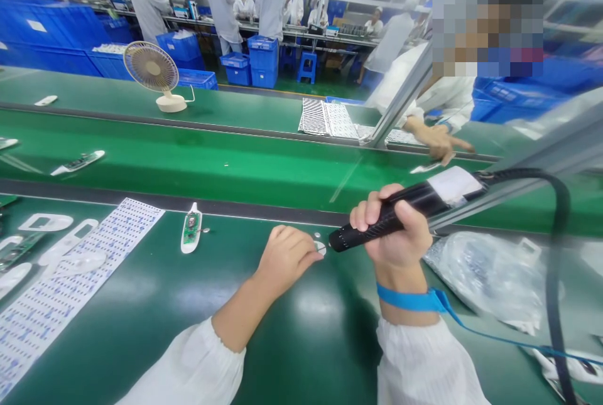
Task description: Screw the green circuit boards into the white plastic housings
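My right hand is wrapped around a black electric screwdriver with a white label, its cable running off to the right. The tool tilts, its nose down and to the left. Close by that nose, my left hand is closed, thumb and fingers pinching a small white part; most of it is hidden by the fingers. A tiny pale disc lies just beyond the fingertips. Left of my hands rests a white thermometer-shaped housing with a green circuit board inside. A blue wrist strap circles my right wrist.
A sheet of printed stickers lies at left beside white shell pieces. Clear plastic bags sit at right. Beyond runs a green conveyor belt carrying housings. A fan, a slanted metal post and a co-worker's hand stand across it.
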`<state>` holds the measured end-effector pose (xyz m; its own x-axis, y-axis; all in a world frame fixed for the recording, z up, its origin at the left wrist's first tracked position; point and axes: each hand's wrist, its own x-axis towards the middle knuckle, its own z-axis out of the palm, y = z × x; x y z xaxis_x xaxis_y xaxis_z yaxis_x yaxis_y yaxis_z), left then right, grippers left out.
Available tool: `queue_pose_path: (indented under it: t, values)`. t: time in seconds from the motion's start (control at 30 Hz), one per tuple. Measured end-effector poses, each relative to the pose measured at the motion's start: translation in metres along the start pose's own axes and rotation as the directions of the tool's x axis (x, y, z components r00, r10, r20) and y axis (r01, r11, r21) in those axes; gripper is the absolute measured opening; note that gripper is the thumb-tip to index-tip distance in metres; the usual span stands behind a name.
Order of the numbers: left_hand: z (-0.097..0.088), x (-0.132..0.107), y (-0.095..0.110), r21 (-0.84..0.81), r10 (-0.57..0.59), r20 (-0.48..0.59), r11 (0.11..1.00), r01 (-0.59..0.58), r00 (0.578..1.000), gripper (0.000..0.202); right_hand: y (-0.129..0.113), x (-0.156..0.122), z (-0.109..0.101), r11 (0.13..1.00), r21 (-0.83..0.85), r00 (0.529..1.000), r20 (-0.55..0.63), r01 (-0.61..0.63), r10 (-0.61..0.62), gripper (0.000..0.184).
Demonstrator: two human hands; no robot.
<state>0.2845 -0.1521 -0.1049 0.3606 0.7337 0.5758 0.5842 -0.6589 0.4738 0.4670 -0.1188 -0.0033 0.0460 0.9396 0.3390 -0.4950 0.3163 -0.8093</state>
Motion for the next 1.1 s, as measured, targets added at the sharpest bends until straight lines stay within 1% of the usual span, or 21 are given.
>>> queue_pose_path:
  t: [0.07,0.23,0.43,0.57,0.77,0.97,1.1]
  values:
    - [-0.0004,0.0005,0.0011,-0.015,0.002,-0.028,1.000,-0.003,1.000,0.028,0.0002,-0.0005,0.0006,1.000,0.004,1.000,0.010,0.001,-0.001,0.018]
    - [0.0000,0.0004,0.0016,-0.026,-0.023,-0.042,0.999,0.022,0.999,0.025,0.0018,-0.0008,0.0006,0.999,0.037,1.000,0.021,-0.001,0.001,0.017]
    - [0.0007,-0.0007,0.0023,-0.052,-0.068,-0.004,0.996,0.068,0.998,0.022,0.0031,-0.0013,0.0029,1.000,0.013,1.000,0.016,-0.014,0.014,0.019]
    - [0.0007,-0.0009,0.0030,-0.063,-0.090,-0.020,0.994,0.088,0.996,0.022,0.0027,-0.0016,0.0038,1.000,0.025,1.000,0.017,-0.010,0.009,0.018]
    - [0.0012,-0.0013,0.0041,-0.104,-0.156,0.001,0.982,0.155,0.988,0.023,0.0001,-0.0012,0.0041,1.000,-0.013,1.000,-0.009,-0.010,0.010,0.020]
    - [0.0013,-0.0013,0.0040,-0.139,-0.163,-0.015,0.977,0.160,0.986,0.022,0.0032,-0.0016,0.0047,0.999,0.040,1.000,0.002,-0.008,0.008,0.016]
    - [0.0017,-0.0015,0.0036,-0.154,-0.197,-0.009,0.969,0.193,0.980,0.022,0.0056,-0.0016,0.0053,0.999,0.039,1.000,-0.013,-0.002,0.003,0.015]
